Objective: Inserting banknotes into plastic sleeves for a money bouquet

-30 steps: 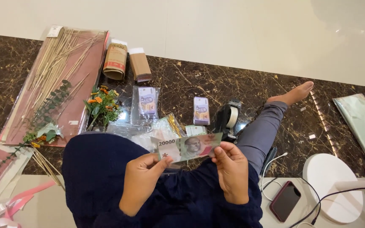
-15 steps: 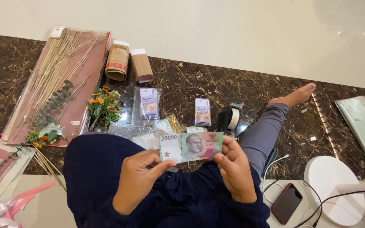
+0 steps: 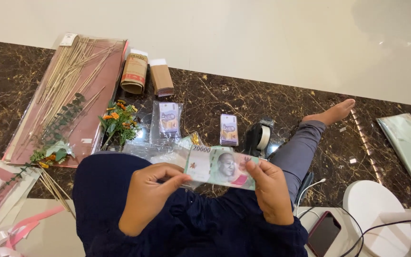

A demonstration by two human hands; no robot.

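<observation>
I hold a green banknote [image 3: 219, 166] flat in front of my lap, with a portrait facing up. My left hand [image 3: 149, 194] pinches its left edge between thumb and fingers. My right hand [image 3: 268, 190] grips its right edge. Beyond the note, on the dark marble floor, lie a stack of purple banknotes in a clear sleeve [image 3: 168, 118] and a second small banknote bundle [image 3: 229, 129]. A black tape dispenser [image 3: 259, 136] stands just right of that bundle.
Thin bamboo sticks on pink wrapping paper [image 3: 67, 85] lie far left, with a small orange flower bunch [image 3: 119, 121] and two brown paper rolls [image 3: 146, 74]. My outstretched leg and bare foot [image 3: 331, 114] lie right. A phone [image 3: 324, 233] and a white round stand [image 3: 376, 214] sit near right.
The banknote has been turned flatter and shifted slightly right, its portrait now facing up. Both hands have kept hold of its edges.
</observation>
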